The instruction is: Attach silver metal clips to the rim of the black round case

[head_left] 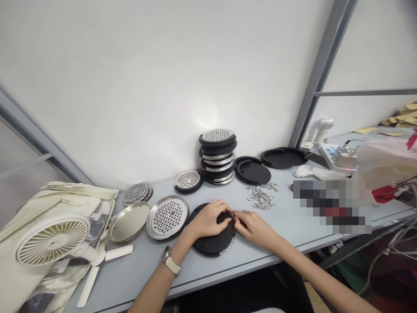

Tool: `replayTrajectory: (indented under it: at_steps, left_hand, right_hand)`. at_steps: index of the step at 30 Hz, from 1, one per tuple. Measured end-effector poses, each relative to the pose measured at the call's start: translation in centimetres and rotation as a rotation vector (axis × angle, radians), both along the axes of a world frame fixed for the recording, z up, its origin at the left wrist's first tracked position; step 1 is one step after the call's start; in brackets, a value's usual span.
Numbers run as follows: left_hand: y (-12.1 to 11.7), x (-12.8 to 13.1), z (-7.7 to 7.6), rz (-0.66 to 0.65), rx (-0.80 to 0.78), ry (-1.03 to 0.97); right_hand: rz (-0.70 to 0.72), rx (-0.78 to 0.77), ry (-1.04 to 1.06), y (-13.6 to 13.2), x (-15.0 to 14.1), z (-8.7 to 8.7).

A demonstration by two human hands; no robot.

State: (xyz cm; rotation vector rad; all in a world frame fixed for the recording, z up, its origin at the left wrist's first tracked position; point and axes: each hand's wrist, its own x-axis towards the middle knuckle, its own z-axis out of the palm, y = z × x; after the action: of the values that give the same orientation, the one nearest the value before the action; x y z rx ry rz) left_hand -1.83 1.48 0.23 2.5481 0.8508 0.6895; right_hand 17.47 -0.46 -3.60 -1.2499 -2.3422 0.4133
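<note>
A black round plate lies on the table in front of me, with a shiny strip along its right rim. My left hand rests over the plate, its fingers and thumb curled around the right part of the rim. At the same spot my right hand is closed in a pinch; what sits between its fingertips is hidden. Just beyond the hands lies a pile of small metal hooks. Left of the plate, a silver disc grater with rows of holes lies close beside it.
A tall stack of black holders and graters stands by the wall. Black trays lie to its right. Plain metal discs and a white fan are at left. A plastic bag and a blurred-out patch are at right.
</note>
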Motion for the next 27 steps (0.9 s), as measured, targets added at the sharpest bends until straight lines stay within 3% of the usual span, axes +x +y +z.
replayTrajectory:
  at_steps: [18,27]
  left_hand:
    - [0.0,0.05,-0.13,0.002,-0.017,-0.022]
    - [-0.04,0.08,0.04,0.001,-0.017,-0.017]
  right_hand:
    - [-0.01,-0.006,0.046,-0.37,-0.13,0.18]
    - [0.02,0.111,0.052,-0.06,-0.14,0.03]
